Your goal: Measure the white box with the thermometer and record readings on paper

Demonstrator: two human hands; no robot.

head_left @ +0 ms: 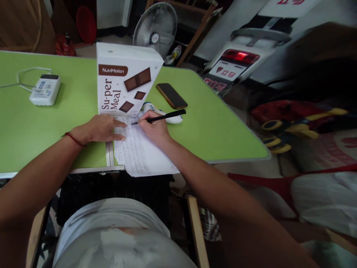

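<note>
Toward the left of the green worktop (223,137), nearer its far edge, sits a white boxy device (44,90) with a white cable. My left hand (100,128), a red cord (74,139) at its wrist, lies partly open, 2 digits spread and touching the paper (158,158); I see nothing gripped in it. The white "Su-per Meal" box (125,80) stands upright just beyond the paper, which overhangs the worktop's near edge. My right hand (154,128) is closed around a black pen (167,115), tip at the rows of writing. Behind it lies a white-and-blue object (176,119), then a dark phone (171,95) toward the far right corner.
</note>
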